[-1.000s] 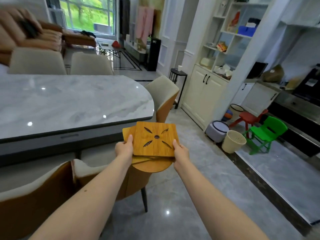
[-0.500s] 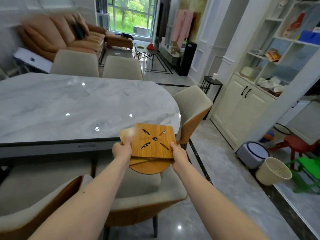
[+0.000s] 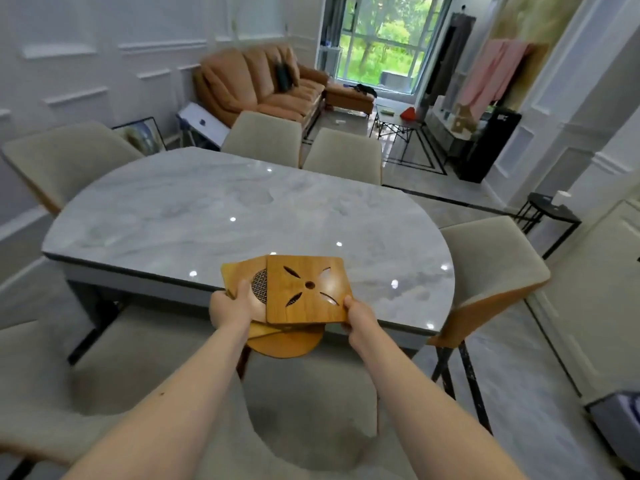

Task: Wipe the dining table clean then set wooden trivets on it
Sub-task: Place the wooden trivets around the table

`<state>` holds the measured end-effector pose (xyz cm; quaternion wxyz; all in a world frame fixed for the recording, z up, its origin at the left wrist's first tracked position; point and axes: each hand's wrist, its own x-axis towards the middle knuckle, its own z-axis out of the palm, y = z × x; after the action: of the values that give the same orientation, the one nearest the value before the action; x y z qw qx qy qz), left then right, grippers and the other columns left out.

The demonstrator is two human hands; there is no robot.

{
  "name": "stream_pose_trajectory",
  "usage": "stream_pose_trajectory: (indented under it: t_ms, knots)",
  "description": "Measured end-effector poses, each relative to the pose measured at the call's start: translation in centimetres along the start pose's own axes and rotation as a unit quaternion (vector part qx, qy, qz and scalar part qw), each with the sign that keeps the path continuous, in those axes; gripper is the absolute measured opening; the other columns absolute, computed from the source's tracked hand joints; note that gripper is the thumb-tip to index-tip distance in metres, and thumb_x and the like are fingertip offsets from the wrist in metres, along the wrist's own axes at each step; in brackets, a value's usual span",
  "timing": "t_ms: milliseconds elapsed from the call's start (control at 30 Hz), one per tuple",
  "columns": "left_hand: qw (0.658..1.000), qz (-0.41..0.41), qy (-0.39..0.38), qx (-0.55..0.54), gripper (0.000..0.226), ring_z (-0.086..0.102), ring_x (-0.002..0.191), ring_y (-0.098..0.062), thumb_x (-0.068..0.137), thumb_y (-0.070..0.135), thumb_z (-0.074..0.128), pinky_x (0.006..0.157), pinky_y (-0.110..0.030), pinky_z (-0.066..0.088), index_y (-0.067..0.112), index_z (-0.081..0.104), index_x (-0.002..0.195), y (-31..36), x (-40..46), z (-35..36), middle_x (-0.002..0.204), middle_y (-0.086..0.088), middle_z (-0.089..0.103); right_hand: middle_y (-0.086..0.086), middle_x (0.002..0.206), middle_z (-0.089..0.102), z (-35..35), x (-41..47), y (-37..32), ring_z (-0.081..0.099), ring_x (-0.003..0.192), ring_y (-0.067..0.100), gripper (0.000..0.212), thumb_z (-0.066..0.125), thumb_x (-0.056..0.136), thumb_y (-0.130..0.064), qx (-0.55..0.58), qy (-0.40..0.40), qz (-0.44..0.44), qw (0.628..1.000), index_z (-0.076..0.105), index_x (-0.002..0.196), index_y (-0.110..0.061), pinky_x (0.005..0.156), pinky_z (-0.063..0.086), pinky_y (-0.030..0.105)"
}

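Note:
A stack of wooden trivets (image 3: 304, 292) hovers over the near edge of the grey marble dining table (image 3: 214, 216). The top trivet is square with leaf-shaped cutouts; it has slid right, baring a square one with a round mesh pattern beneath, and a round one sticks out at the bottom. My left hand (image 3: 230, 306) grips the stack's left side, thumb on the second trivet. My right hand (image 3: 358, 315) pinches the top trivet's near right corner. The tabletop is glossy with light reflections.
Beige chairs ring the table: two below me (image 3: 104, 382), one at the right end (image 3: 485, 271), two at the far side (image 3: 266, 138), one at the left (image 3: 65, 154). A black side table (image 3: 550, 211) stands right. An orange sofa (image 3: 256, 84) lies beyond.
I have stepped closer and turned left, so the whole table now lies ahead. The stack moved over the table edge, and the top trivet slid right off the others.

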<state>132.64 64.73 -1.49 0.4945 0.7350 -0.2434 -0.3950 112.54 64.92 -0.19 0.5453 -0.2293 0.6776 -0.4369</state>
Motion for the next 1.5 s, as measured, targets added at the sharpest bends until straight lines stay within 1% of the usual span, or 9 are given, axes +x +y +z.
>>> stream_pose_trajectory:
  t_ms: [167,333,467,667,833,1033,1233,1367,1500]
  knots:
    - [0.998,-0.016,0.067,0.003,0.042,0.059,0.099,-0.034,0.094,0.039,0.054,0.080,-0.039,0.045,0.001,0.053,0.110,0.0,5.3,-2.6,0.110,-0.018,0.061,0.014,0.115,0.063,5.7,3.5,0.5,0.061,0.105,0.029,0.026,0.040,0.103,-0.025,0.058,-0.021,0.009,0.998,0.053,0.121,-0.011,0.094,0.051,0.046]
    - [0.995,-0.012,0.095,0.037,0.044,0.059,0.101,-0.038,0.093,0.042,0.054,0.085,-0.043,0.047,0.001,0.052,0.108,0.7,12.6,-4.9,0.110,-0.019,0.061,0.012,0.106,0.063,12.4,6.6,0.9,0.062,0.096,0.025,0.024,0.035,0.103,-0.025,0.076,0.020,0.000,0.997,0.054,0.114,-0.013,0.091,0.053,0.042]
    - [0.995,-0.007,0.083,0.053,0.041,0.061,0.095,-0.036,0.091,0.044,0.056,0.087,-0.045,0.051,0.004,0.053,0.099,0.4,17.8,-6.5,0.101,-0.015,0.063,0.009,0.091,0.059,17.1,8.8,1.6,0.059,0.087,0.024,0.025,0.034,0.104,-0.021,0.095,0.044,0.029,0.994,0.053,0.089,-0.015,0.094,0.052,0.045]
    - [0.996,-0.014,0.057,0.070,0.042,0.060,0.090,-0.034,0.091,0.043,0.056,0.083,-0.043,0.051,0.002,0.056,0.099,-0.5,23.6,-6.8,0.098,-0.014,0.063,0.010,0.095,0.060,21.7,11.7,2.3,0.060,0.093,0.026,0.019,0.038,0.103,-0.023,0.087,0.065,0.044,0.993,0.052,0.108,-0.012,0.091,0.053,0.044]
    - [0.996,-0.032,0.042,0.078,0.042,0.060,0.091,-0.034,0.091,0.043,0.056,0.080,-0.041,0.049,0.002,0.055,0.102,-1.2,26.1,-5.5,0.097,-0.013,0.061,0.019,0.118,0.060,22.6,14.4,2.1,0.059,0.099,0.029,0.031,0.038,0.103,-0.022,0.086,0.075,0.052,0.992,0.051,0.127,-0.007,0.071,0.053,0.036]
    - [0.993,-0.028,0.055,0.096,0.046,0.060,0.090,-0.036,0.091,0.043,0.057,0.077,-0.040,0.046,-0.003,0.058,0.100,-1.6,28.9,-4.3,0.098,-0.017,0.064,0.017,0.125,0.058,23.0,18.6,1.5,0.057,0.100,0.026,0.036,0.038,0.104,-0.022,0.074,0.077,0.061,0.992,0.047,0.134,-0.006,0.083,0.050,0.038]
    - [0.992,-0.010,0.081,0.101,0.048,0.059,0.091,-0.037,0.090,0.042,0.058,0.079,-0.042,0.046,-0.006,0.058,0.098,-2.1,31.3,-5.7,0.097,-0.021,0.063,0.011,0.105,0.060,23.6,22.1,0.8,0.058,0.095,0.027,0.032,0.046,0.101,-0.027,-0.043,0.093,0.056,0.993,0.056,0.120,-0.003,0.075,0.052,0.035]
    - [0.992,-0.005,0.077,0.098,0.048,0.058,0.089,-0.033,0.089,0.041,0.060,0.078,-0.039,0.045,-0.006,0.059,0.097,-2.3,32.2,-6.4,0.097,-0.019,0.063,0.010,0.102,0.059,23.4,23.1,0.5,0.058,0.106,0.032,0.039,0.056,0.095,-0.033,-0.205,0.131,0.026,0.970,0.059,0.114,0.001,0.078,0.042,0.031]
    - [0.994,0.013,0.061,0.094,0.042,0.053,0.084,-0.025,0.090,0.037,0.061,0.073,-0.032,0.040,-0.005,0.060,0.096,-2.5,32.1,-6.6,0.090,-0.014,0.059,0.013,0.105,0.063,23.4,23.4,0.3,0.060,0.097,0.029,0.040,0.059,0.093,-0.039,-0.286,0.152,0.024,0.946,0.060,0.108,-0.002,0.071,0.041,0.031]
